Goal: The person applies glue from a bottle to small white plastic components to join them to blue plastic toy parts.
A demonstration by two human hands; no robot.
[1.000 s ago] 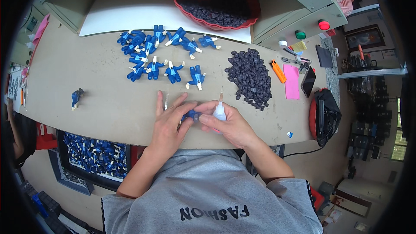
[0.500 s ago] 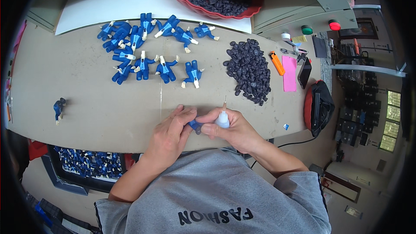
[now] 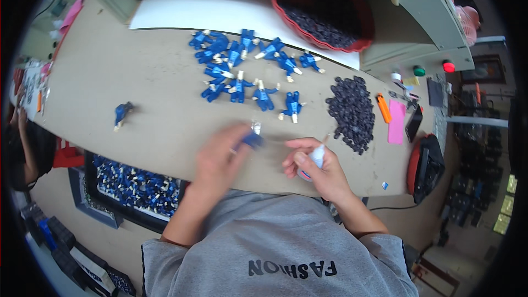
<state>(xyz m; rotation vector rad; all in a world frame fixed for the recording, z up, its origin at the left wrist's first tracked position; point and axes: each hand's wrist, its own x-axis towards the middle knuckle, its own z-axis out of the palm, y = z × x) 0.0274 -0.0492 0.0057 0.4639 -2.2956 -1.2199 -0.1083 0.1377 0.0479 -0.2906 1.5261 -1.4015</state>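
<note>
My left hand (image 3: 217, 157), blurred by motion, grips a small blue figurine (image 3: 252, 141) above the bench near its front edge. In my right hand (image 3: 330, 175) is a small white squeeze bottle (image 3: 317, 157) with a thin needle tip pointing up and away from me. Beyond the hands lie several headless blue-suited figurines (image 3: 264, 98) with pale hands, in loose rows. To the right of these is a heap of small dark, rounded pieces (image 3: 352, 113). One figurine with a dark top (image 3: 122, 114) lies alone on the left.
A red basin (image 3: 280, 14) of dark pieces stands at the back. An orange cutter (image 3: 383, 108), pink paper (image 3: 396, 122), a phone (image 3: 414, 124) and a black-red pouch (image 3: 426, 168) lie right. Below the bench at left is a tray of figurines (image 3: 137, 184). Another person's arm (image 3: 25, 146) shows far left.
My hands have parted: the left has moved away with the blue figurine, and the right has drawn back with the bottle. The whole view has shifted and turned, now showing more at left.
</note>
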